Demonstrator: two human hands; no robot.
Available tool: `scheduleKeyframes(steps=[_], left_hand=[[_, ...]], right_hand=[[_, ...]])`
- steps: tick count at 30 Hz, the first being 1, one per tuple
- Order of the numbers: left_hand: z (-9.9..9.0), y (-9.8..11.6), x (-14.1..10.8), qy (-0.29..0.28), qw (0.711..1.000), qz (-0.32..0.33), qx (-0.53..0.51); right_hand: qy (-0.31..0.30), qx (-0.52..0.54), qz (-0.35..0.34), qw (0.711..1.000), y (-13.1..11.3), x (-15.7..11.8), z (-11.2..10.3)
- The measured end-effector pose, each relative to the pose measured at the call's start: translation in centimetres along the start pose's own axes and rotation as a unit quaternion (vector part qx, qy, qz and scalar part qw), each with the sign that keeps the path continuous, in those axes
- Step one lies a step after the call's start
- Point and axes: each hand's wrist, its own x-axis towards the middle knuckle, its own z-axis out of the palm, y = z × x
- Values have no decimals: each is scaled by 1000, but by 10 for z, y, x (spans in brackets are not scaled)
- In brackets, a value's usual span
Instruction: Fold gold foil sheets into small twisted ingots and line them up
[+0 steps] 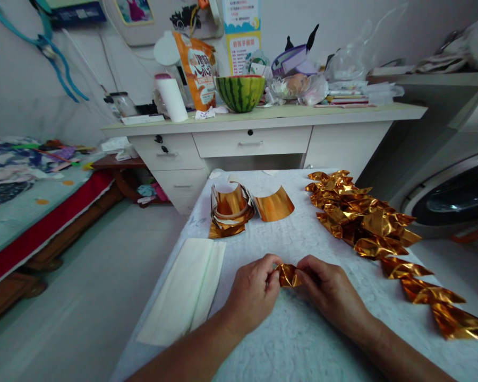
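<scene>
A small piece of shiny gold foil (289, 276) is held between both hands over the cloth-covered table (263, 329). My left hand (255, 292) pinches its left end, and my right hand (332, 292) grips the right end with thumb and fingers. Beyond the hands lies a curled stack of gold sheets (231, 207), with a single curved gold sheet (274, 205) just right of it. Folded gold foil pieces (366, 220) form a long pile down the table's right side. To the left of my left hand is a flat, pale folded cloth or paper (183, 292).
Behind the table stands a white desk (255, 139) bearing a watermelon half (240, 93), an orange bag (197, 71) and a white roll (171, 98). A washing machine (462, 185) is at the right, a bed (35, 212) at the left.
</scene>
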Motion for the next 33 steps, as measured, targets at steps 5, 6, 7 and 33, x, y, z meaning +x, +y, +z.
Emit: scheduleKeyframes(steps=[5, 6, 7, 33], left_hand=[[4, -2, 1, 14, 1000, -8, 24], [4, -3, 1, 13, 999, -6, 29], [5, -3, 1, 10, 999, -2, 34], [7, -5, 0, -40, 998, 25, 44]], right_hand=[[8, -30, -41, 999, -3, -3, 0], [9, -35, -50, 998, -3, -3, 0], [9, -39, -59, 997, -3, -3, 0], [42, -52, -28, 997, 3, -4, 4]])
